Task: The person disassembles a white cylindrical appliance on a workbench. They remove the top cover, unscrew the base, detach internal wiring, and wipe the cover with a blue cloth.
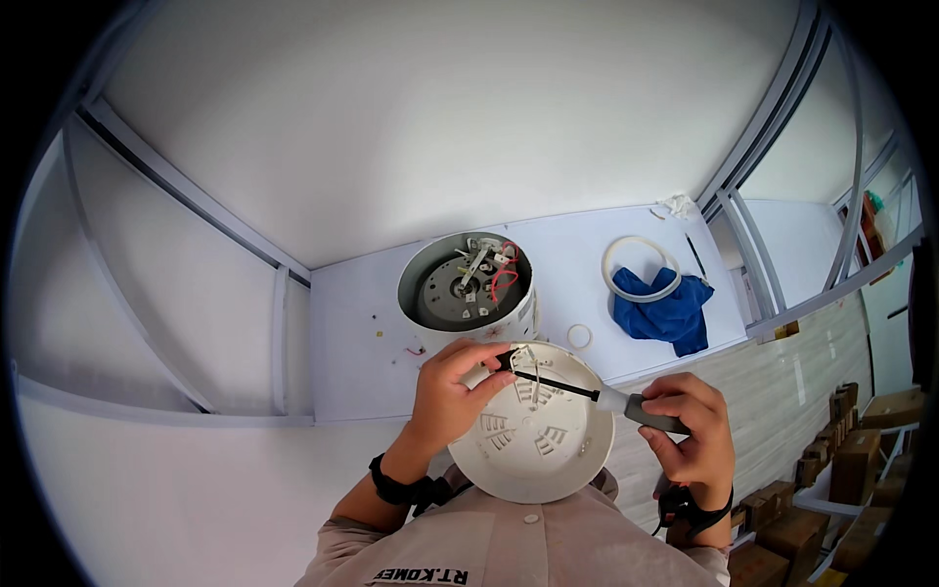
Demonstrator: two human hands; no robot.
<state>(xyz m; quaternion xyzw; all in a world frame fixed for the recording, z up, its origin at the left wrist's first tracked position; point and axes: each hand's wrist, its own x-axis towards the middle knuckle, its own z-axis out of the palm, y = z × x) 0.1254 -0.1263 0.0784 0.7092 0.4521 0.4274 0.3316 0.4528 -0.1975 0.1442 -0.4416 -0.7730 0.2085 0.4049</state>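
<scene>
A round off-white plastic cover (531,470) with slotted vents rests tilted against my front, at the table's near edge. My left hand (452,389) is closed at its upper left rim, thumb and fingers pinching a small black part (505,361) beside a white bracket. In my right hand (693,421) is a screwdriver (653,415) with a grey handle, held over the cover's right side. Its dark shaft reaches left across the cover toward the black part; whether the tip touches it I cannot tell.
Just beyond the cover stands an open round metal housing (468,284) with red wires inside. To the right, a large white ring (626,293) lies partly over a blue cloth (663,311). A thin white ring (579,337) is nearer. Cardboard boxes (797,533) fill the lower right.
</scene>
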